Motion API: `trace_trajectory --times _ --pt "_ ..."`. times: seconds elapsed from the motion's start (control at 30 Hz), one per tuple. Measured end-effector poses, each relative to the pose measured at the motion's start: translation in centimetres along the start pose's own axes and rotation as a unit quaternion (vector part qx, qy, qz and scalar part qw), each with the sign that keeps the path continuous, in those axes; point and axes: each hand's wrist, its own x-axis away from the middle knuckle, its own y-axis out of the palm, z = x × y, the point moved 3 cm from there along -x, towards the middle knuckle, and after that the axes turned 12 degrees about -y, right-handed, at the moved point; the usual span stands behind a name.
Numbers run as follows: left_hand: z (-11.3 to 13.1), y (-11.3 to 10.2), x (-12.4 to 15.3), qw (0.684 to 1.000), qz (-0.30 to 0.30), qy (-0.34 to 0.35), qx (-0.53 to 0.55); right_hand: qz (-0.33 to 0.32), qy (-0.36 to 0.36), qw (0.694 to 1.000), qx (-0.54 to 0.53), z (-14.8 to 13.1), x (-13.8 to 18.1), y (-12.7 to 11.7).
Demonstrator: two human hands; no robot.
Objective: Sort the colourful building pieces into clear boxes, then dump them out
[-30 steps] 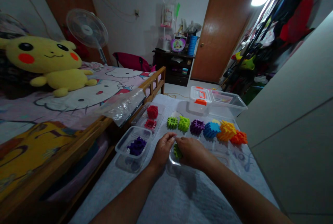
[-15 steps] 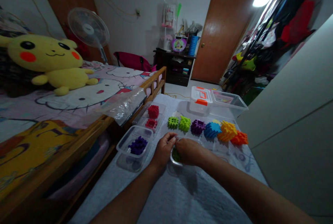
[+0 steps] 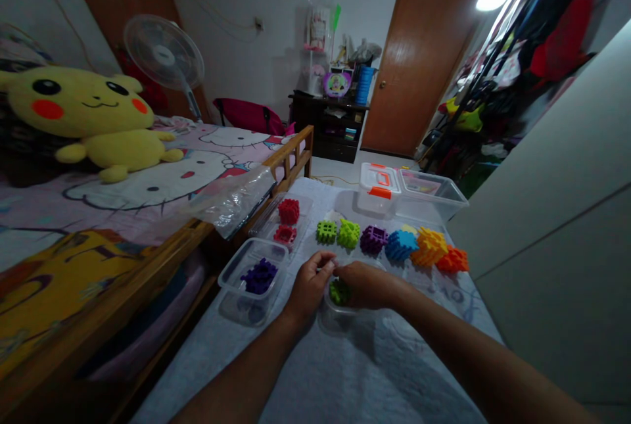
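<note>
A small clear plastic container (image 3: 335, 325) stands on the cloth-covered table in front of me, with green interlocking pieces (image 3: 338, 292) inside. My left hand (image 3: 311, 282) is at its far left corner, thumb and fingers closed at the rim. Over the container's opening, my right hand (image 3: 362, 284) is curled downward; its fingertips are mostly hidden, and what they hold cannot be made out. To the left, another clear container (image 3: 231, 279) holds dark purple pieces (image 3: 259, 276). Beyond my hands stand two green block shapes (image 3: 349, 233), (image 3: 326, 232) and a purple block cube (image 3: 373, 240).
Further right sit blue (image 3: 401, 245), yellow (image 3: 430, 247) and orange (image 3: 452, 259) block shapes. Red block shapes (image 3: 288, 212) rest on a clear lid at the left. A lidded box (image 3: 377, 194) and an open clear bin (image 3: 434, 197) stand behind. A wooden bed rail (image 3: 290, 161) borders the table's left.
My right hand has shifted slightly right, so more of the green pieces show in the container. My left hand stays at the rim. The view has shifted slightly.
</note>
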Motion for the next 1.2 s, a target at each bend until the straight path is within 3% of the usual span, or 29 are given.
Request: trace_trajectory --times 0.23,0.57,0.97,1.2 --pt "0.2 -0.1 0.4 0.998 0.012 0.018 -0.057 -0.002 0.014 1.000 -0.023 0.3 2.1 -0.6" --pt "0.5 -0.1 0.5 0.997 0.015 0.033 -0.073 0.002 0.109 0.994 -0.013 -0.2 2.7 1.6" --pt "0.0 -0.1 0.4 0.996 0.012 0.028 -0.081 0.043 0.109 0.993 -0.003 0.1 1.4 1.5" --pt "0.2 -0.1 0.5 0.995 0.012 0.037 -0.091 0.065 0.109 0.992 -0.016 0.0 2.2 1.1"
